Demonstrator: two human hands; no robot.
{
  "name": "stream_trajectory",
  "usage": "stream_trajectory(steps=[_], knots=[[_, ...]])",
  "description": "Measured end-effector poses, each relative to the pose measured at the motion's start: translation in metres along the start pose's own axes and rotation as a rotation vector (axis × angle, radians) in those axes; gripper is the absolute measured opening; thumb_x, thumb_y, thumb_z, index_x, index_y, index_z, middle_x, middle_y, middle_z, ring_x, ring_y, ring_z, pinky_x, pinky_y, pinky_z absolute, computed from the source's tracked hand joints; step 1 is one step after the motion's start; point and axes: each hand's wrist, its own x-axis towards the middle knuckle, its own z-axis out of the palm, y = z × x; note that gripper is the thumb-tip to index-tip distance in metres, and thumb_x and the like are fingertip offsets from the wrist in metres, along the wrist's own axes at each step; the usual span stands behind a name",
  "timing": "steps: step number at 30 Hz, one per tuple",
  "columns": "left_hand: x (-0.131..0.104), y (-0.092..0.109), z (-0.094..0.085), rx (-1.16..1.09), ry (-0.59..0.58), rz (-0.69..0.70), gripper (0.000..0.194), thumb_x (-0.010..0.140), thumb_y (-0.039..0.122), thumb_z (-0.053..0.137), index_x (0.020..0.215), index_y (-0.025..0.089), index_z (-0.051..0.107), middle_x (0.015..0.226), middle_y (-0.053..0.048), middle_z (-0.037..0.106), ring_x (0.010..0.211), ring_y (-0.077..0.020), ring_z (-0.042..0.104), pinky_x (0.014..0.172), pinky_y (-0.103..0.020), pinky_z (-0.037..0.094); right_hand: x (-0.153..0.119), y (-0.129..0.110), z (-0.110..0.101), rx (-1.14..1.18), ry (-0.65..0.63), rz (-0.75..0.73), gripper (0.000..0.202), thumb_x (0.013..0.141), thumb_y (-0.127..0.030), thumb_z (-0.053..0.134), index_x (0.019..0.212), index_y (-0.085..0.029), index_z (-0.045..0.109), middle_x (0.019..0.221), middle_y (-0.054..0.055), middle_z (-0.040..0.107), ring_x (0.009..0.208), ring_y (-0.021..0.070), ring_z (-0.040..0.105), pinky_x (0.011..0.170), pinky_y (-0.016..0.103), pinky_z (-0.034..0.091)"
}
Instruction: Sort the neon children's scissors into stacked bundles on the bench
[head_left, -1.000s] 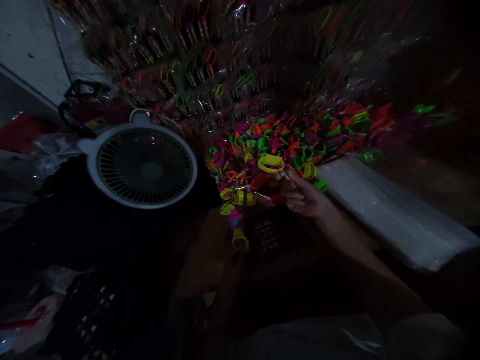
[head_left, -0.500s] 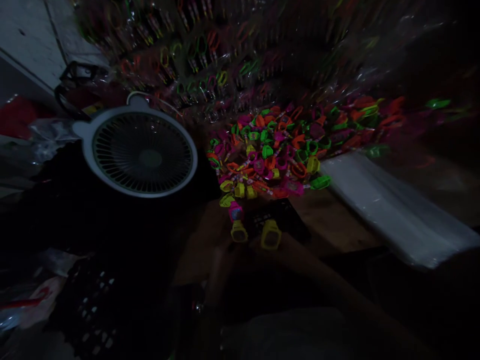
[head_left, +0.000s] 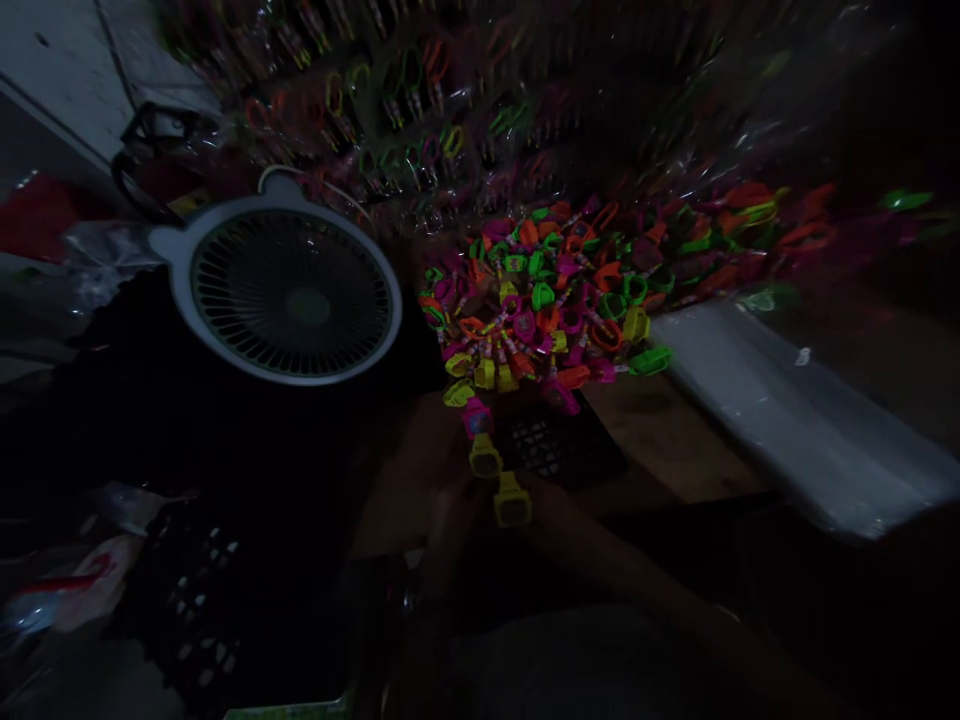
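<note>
The picture is very dark. My left hand [head_left: 451, 492] is closed at the lower end of a short line of toy watches, a pink toy watch [head_left: 477, 418] above a yellow toy watch [head_left: 486, 457]. Its fingers are mostly lost in shadow. My right hand [head_left: 546, 508] is closed on another yellow toy watch [head_left: 513, 502], held just below and right of the first yellow one. Beyond both hands lies a heap of toy watches [head_left: 559, 290] in pink, green, orange and yellow. A black perforated tray [head_left: 581, 450] lies on the wooden table behind my right hand.
A round white fan [head_left: 390, 335] with ear-like knobs stands to the left. Clear plastic bags [head_left: 795, 420] lie stacked on the right. Several packed strips of toy watches [head_left: 405, 90] rise at the back. A black basket [head_left: 187, 600] sits at lower left.
My right hand has moved left and slightly down with its yellow toy watch, closer to my left hand. A pink toy watch now shows at the heap's front edge, above the black tray.
</note>
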Motion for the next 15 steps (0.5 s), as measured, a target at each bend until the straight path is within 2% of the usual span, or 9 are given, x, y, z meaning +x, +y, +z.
stream_trajectory(steps=[3,5,7,9,11,12,13,15], knots=[[-0.003,0.004,-0.001,-0.008,0.020,0.013,0.027,0.090,0.036,0.050,0.109,0.017,0.057,0.113,-0.008,0.057,0.096,-0.0181,0.058,0.084,-0.037,0.051,0.000,-0.004,0.006,-0.097,-0.025,0.050,0.028,0.083,-0.010,0.049,0.104,-0.018,0.066,0.106,0.012,0.061,0.094,0.0210,0.062,0.082,0.032,0.050],[-0.006,0.006,-0.003,-0.016,0.036,0.030,0.028,0.090,0.036,0.050,0.109,0.017,0.057,0.113,-0.008,0.057,0.097,-0.0189,0.057,0.084,-0.038,0.051,-0.002,-0.004,-0.003,-0.051,-0.049,-0.005,0.026,0.084,-0.013,0.052,0.105,-0.019,0.066,0.106,0.010,0.062,0.095,0.0200,0.061,0.085,0.031,0.050],[-0.011,0.009,-0.005,-0.025,0.055,0.048,0.029,0.090,0.036,0.051,0.110,0.017,0.057,0.114,-0.008,0.057,0.097,-0.0192,0.057,0.084,-0.038,0.051,-0.002,-0.002,-0.026,-0.003,-0.048,-0.079,0.027,0.084,-0.016,0.055,0.109,-0.021,0.064,0.106,0.007,0.063,0.097,0.0188,0.061,0.085,0.029,0.050],[-0.019,0.010,-0.008,-0.033,0.078,0.062,0.029,0.090,0.036,0.051,0.111,0.017,0.056,0.115,-0.008,0.056,0.098,-0.0188,0.057,0.085,-0.038,0.050,0.003,0.003,-0.062,-0.095,0.089,-0.113,0.033,0.085,-0.015,0.051,0.117,-0.020,0.059,0.111,0.008,0.062,0.101,0.0193,0.060,0.087,0.030,0.050],[-0.030,0.012,-0.010,-0.042,0.103,0.075,0.028,0.090,0.036,0.050,0.111,0.019,0.056,0.117,-0.009,0.056,0.100,-0.0184,0.057,0.087,-0.039,0.049,0.016,0.009,-0.101,-0.403,0.329,-0.089,0.044,0.086,-0.009,0.043,0.128,-0.021,0.051,0.124,0.011,0.054,0.111,0.0223,0.055,0.094,0.036,0.046],[-0.035,0.013,-0.012,-0.047,0.117,0.081,0.028,0.091,0.036,0.049,0.111,0.019,0.057,0.118,-0.009,0.056,0.100,-0.0184,0.056,0.088,-0.039,0.049,0.024,0.012,-0.118,-0.600,0.374,-0.081,0.049,0.085,-0.007,0.043,0.132,-0.022,0.048,0.130,0.012,0.048,0.116,0.0250,0.051,0.095,0.039,0.044],[-0.039,0.015,-0.014,-0.052,0.131,0.087,0.028,0.091,0.036,0.049,0.112,0.019,0.057,0.118,-0.009,0.055,0.101,-0.0185,0.056,0.089,-0.039,0.049,0.034,0.015,-0.131,-0.780,0.357,-0.087,0.051,0.085,-0.006,0.044,0.131,-0.024,0.049,0.134,0.013,0.044,0.118,0.0278,0.048,0.096,0.042,0.042],[-0.046,0.019,-0.020,-0.063,0.166,0.098,0.029,0.091,0.037,0.049,0.113,0.019,0.056,0.120,-0.009,0.055,0.103,-0.0191,0.056,0.090,-0.040,0.048,0.051,0.019,-0.147,-1.056,0.216,-0.130,0.046,0.084,-0.006,0.047,0.126,-0.024,0.055,0.136,0.013,0.042,0.120,0.0314,0.045,0.096,0.047,0.040]])
